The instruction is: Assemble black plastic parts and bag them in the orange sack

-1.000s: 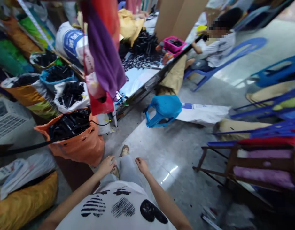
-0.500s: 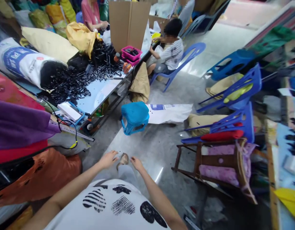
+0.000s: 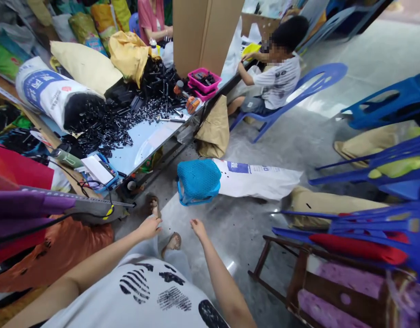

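Note:
My left hand hangs in the air above my sandalled feet, fingers loosely bent and nothing in it. My right hand is held out to the right of it, also without anything, its fingers slightly curled and apart. Just ahead of both stands a blue plastic stool with a textured seat; neither hand touches it. Behind the stool a white woven sack lies flat on the floor. To the left, small black plastic parts are heaped on a light blue worktable.
On the table are an orange electric screwdriver, pink baskets and a blue tray. A co-worker sits on a blue chair beyond; another is behind a cardboard sheet. A wooden chair lies at right.
I have stepped forward, so the stool and table are nearer and the chairs have shifted right in view. Both feet now show. My left hand's fingers are less spread; both hands stay without a hold.

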`<state>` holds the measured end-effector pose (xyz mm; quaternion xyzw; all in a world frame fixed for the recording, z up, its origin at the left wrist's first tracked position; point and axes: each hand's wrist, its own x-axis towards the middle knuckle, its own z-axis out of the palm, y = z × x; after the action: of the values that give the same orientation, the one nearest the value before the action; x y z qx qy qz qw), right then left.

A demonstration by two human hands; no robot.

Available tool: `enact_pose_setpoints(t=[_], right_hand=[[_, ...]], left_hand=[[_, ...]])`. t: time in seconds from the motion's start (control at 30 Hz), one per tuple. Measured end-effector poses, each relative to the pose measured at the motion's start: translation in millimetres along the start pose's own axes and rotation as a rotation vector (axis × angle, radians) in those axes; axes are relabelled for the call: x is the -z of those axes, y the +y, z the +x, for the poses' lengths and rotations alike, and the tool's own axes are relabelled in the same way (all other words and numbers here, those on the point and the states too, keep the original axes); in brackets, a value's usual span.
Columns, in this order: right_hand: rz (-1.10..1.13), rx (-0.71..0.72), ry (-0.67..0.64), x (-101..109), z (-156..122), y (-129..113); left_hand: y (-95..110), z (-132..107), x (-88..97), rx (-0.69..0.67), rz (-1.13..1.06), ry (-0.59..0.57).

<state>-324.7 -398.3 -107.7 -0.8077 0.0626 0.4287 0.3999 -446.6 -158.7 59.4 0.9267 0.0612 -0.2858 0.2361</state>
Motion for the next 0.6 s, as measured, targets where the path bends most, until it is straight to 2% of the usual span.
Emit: enact_pose_setpoints(t=[0.17,0.43,0.6], right_hand=[[0.061,-0.077,-0.102,-25,44,-59],[0.062,-0.124,-0.149,-35,147,-196],[-0.006,-0.104,-0.188,-39,212,-274]], left_hand=[[-30,30,35.5,0.047,-0.014,0.023],[-99,94,119.2,0.153,-0.104,0.120],[-125,129,160.5,0.256,-0.180,0.173]])
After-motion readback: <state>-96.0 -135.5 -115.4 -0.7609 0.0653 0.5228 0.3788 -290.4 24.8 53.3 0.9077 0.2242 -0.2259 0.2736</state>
